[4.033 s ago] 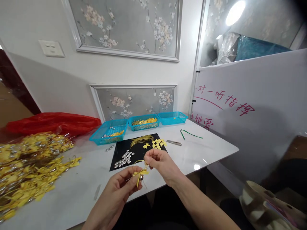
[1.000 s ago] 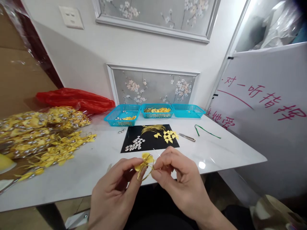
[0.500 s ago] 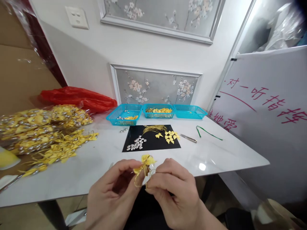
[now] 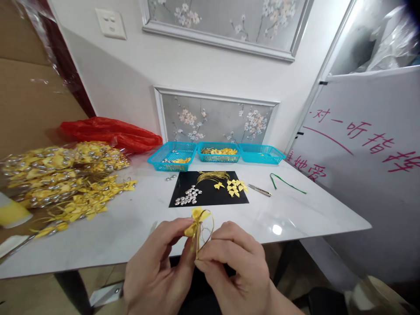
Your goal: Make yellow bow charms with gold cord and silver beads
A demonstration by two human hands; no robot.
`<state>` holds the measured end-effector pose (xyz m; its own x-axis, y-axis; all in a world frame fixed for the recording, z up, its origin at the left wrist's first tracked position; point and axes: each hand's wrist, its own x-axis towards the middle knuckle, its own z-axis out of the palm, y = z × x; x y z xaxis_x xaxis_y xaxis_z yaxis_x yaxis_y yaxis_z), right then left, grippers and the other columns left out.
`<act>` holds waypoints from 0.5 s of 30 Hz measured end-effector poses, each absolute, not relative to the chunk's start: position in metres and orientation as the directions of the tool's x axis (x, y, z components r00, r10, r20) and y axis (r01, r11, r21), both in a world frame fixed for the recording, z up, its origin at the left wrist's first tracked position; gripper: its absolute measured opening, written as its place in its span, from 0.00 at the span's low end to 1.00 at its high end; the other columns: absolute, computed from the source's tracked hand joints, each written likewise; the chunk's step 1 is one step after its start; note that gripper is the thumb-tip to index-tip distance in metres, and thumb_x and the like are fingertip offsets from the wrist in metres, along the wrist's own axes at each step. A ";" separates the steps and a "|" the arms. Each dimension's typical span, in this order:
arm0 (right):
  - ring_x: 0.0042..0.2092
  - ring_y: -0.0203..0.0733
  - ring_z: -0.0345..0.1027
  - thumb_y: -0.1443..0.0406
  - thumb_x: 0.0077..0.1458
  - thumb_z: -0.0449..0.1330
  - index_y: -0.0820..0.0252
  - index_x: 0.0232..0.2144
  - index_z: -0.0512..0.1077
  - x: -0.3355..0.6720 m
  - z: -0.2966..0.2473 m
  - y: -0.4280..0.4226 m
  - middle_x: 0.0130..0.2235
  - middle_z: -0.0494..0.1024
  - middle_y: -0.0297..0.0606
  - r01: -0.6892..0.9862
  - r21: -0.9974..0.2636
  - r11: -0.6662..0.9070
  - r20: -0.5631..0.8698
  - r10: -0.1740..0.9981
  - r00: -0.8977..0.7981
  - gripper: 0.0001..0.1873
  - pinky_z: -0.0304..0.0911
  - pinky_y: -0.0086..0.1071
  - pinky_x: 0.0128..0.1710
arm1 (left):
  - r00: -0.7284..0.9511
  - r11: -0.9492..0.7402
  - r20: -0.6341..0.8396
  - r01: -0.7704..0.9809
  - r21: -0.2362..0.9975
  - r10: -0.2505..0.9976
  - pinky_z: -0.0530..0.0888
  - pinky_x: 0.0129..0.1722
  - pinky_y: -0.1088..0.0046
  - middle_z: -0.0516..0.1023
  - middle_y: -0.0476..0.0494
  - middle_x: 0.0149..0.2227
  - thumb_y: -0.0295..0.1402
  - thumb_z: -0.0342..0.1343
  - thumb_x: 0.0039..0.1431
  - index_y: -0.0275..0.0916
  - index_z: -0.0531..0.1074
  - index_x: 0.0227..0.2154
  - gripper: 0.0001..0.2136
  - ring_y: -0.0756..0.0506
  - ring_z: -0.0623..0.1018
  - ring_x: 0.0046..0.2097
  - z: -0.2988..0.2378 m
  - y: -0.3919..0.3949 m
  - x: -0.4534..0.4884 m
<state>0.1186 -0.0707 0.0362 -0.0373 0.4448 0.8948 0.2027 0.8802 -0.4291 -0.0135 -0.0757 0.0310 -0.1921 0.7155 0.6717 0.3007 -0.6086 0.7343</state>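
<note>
Just above the near edge of the table (image 4: 114, 227), btw your two hands, you've got the yellow bow (image 4: 197, 216) up in the air, w/ a gold cord (image 4: 210, 229) looping out from its knot. Your left hand (image 4: 157, 271) has thumb & forefinger closed on the bow's lower part. Your right hand (image 4: 236, 267) nips the cord's low end tight just under the bow, so the fingertips of both hands nearly touch. Whatever sits at the knot is covered by your fingers, can't tell. Both wrists are cut off by the bottom frame edge. Farther back lies a black mat (image 4: 210, 200) w/ silver beads (image 4: 186, 197), small bows (image 4: 234, 188) & a cord bundle (image 4: 212, 176). Snips (image 4: 259, 190) & a green wire (image 4: 288, 183) lie to its right. Three blue baskets (image 4: 170, 158) line the wall, contents too small to make out fully. At left, a heap of finished pieces (image 4: 65, 188) is partly cropped, w/ a red bag (image 4: 111, 133) behind it.
</note>
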 end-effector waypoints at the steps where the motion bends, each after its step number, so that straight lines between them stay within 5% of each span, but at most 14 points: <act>1: 0.28 0.35 0.68 0.72 0.59 0.57 0.60 0.31 0.74 0.117 0.036 -0.071 0.29 0.75 0.36 0.197 -0.425 0.883 0.897 0.440 -0.039 0.07 0.65 0.32 0.27 | -0.178 -0.623 0.685 0.304 0.721 0.707 0.77 0.41 0.76 0.80 0.54 0.39 0.22 0.62 0.53 0.55 0.76 0.44 0.20 0.48 0.79 0.39 0.029 -0.075 -0.015; 5: 0.28 0.36 0.68 0.72 0.60 0.57 0.59 0.32 0.75 0.114 0.030 -0.068 0.29 0.76 0.36 0.220 -0.395 0.892 0.908 0.415 -0.053 0.07 0.65 0.32 0.28 | -0.140 -0.662 0.718 0.300 0.687 0.682 0.76 0.43 0.78 0.80 0.56 0.41 0.19 0.61 0.52 0.56 0.75 0.46 0.24 0.48 0.79 0.41 0.023 -0.070 -0.020; 15: 0.28 0.36 0.68 0.75 0.57 0.57 0.62 0.32 0.73 0.123 0.030 -0.063 0.28 0.75 0.38 0.309 -0.316 0.897 0.928 0.360 -0.096 0.07 0.64 0.33 0.28 | -0.172 -0.657 0.680 0.177 0.733 0.713 0.76 0.43 0.78 0.78 0.56 0.35 0.19 0.59 0.54 0.52 0.75 0.34 0.15 0.49 0.77 0.40 0.028 -0.071 -0.014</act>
